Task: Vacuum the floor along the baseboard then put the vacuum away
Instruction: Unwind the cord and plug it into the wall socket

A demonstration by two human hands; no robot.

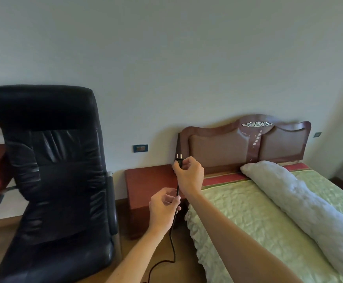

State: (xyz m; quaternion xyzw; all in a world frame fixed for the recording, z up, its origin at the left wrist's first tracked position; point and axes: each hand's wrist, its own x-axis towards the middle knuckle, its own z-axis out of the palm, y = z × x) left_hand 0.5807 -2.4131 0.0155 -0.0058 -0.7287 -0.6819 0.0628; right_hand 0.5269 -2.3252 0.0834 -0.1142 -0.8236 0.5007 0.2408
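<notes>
Between chair and bed: a person's two bare arms reach forward over the wooden floor (172, 268), toward the wall.
Right hand (190, 174): raised, fingers and thumb curled and pinching a black plug (179, 159) by its body.
Plug: upright, its two metal pins pointing to 12 o'clock, in the air in front of the headboard's left edge, clear of the wall.
Left hand (163, 207): just at 7 o'clock of the right hand, fingers loosely curled, thumb and fingertips pinching the cord (172, 237).
Cord: black, runs straight down from the plug through the left hand, hangs toward 6 o'clock, then bends along the floor toward the bottom edge.
Wall socket (140, 148): dark plate at 10 o'clock of the plug, apart from it.
Nightstand (148, 184): reddish wood, below the socket, behind the hands.
Chair (52, 180): black leather, high-backed, at 9 o'clock.
Bed (248, 211): at 3 o'clock, green quilted cover, a long white bolster (299, 201) lying on it.
Headboard (246, 144): carved, against the wall.
</notes>
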